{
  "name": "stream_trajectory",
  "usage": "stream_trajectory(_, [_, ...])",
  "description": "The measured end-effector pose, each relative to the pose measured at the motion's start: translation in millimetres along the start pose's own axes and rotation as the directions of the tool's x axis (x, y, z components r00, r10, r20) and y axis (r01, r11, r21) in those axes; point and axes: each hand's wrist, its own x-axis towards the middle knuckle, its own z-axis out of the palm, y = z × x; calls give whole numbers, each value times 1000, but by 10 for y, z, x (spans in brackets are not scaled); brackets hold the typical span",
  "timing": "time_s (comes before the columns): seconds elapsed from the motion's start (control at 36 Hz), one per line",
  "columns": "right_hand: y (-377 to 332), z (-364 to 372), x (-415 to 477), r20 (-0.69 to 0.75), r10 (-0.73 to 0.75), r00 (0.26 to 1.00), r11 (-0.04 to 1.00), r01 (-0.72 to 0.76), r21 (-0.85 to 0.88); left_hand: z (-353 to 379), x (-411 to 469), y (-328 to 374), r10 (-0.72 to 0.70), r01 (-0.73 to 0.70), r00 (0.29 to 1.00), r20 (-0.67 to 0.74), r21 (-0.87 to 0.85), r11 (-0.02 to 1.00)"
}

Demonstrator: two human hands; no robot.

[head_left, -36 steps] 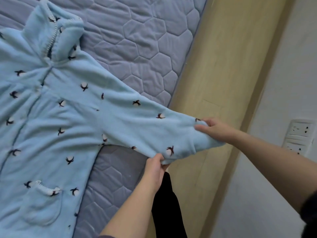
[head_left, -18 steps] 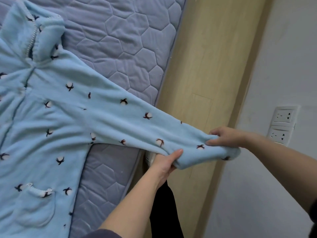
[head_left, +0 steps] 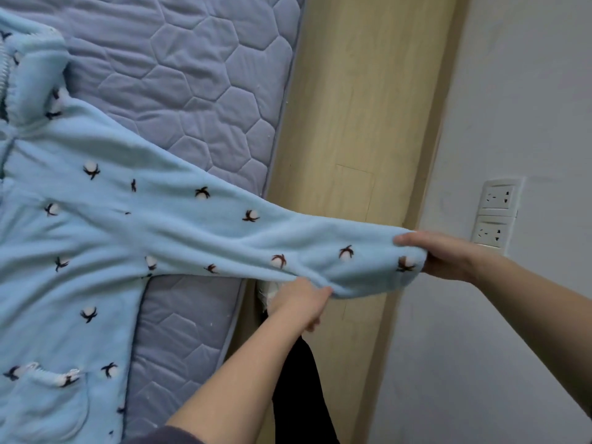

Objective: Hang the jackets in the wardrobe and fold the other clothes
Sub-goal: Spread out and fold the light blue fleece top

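Note:
A light blue fleece jacket (head_left: 80, 251) with small dark-and-white flower marks lies flat on the grey quilted mattress (head_left: 198, 91), collar toward the top left and a pocket at the bottom left. Its sleeve (head_left: 288, 241) stretches out to the right past the mattress edge, over the floor. My right hand (head_left: 445, 254) grips the cuff end of the sleeve. My left hand (head_left: 301, 302) pinches the sleeve's lower edge from underneath, a little left of the cuff.
Pale wooden floor (head_left: 358, 123) runs between the mattress and a white wall (head_left: 528, 91). Two wall sockets (head_left: 496, 216) sit just behind my right hand. A dark trouser leg (head_left: 298, 395) shows below my left arm.
Both hands have drawn the sleeve further right, out past the mattress edge, so it lies straighter. The view has shifted right, pushing the jacket body toward the left edge.

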Motion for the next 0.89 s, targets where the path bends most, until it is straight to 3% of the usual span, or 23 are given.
stream_trajectory(0.06, [-55, 154, -80, 104, -39, 994, 992, 26, 121, -128, -109, 88, 253, -239, 934, -253, 84, 967])
stream_trajectory(0.11, [-112, 335, -135, 247, -94, 964, 972, 35, 234, -240, -243, 172, 455, -514, 831, -319, -128, 848])
stream_trajectory(0.14, [-146, 448, -148, 302, -119, 946, 961, 32, 276, -297, -326, 207, 508, -574, 814, -282, -258, 777])
stream_trajectory(0.22, [-273, 860, -183, 417, -169, 893, 946, 29, 322, -499, -512, 198, 541, -524, 825, -163, -579, 624])
stream_trajectory(0.31, [-407, 1336, -252, 485, -178, 856, 955, 32, 294, -770, -622, 3, 517, -507, 826, -225, -698, 506])
stream_trajectory(0.44, [-511, 2167, -383, 404, -208, 891, 964, 118, 237, -1163, -736, -687, 213, -383, 921, -327, -861, 336])
stream_trajectory(0.58, [-315, 2974, -303, 235, -323, 917, 942, 287, 175, -1695, -1044, -1847, -10, -347, 936, -353, -926, 149])
stream_trajectory(0.67, [-75, 3578, -184, 225, -298, 928, 953, 276, 122, -2008, -1316, -2790, -87, -374, 923, -375, -927, 32])
stream_trajectory(0.78, [197, 4473, -76, 184, -258, 949, 966, 258, 24, -2309, -1769, -4140, -379, -477, 823, -423, -877, -56])
stream_trajectory(0.83, [269, 4852, -23, 156, -242, 958, 966, 253, -55, -2394, -1876, -4778, -537, -486, 719, -441, -872, 65])
stream_trajectory(0.89, [317, 5125, 75, 134, -228, 964, 951, 250, -181, -2402, -1870, -5274, -607, -302, 661, -440, -897, 321])
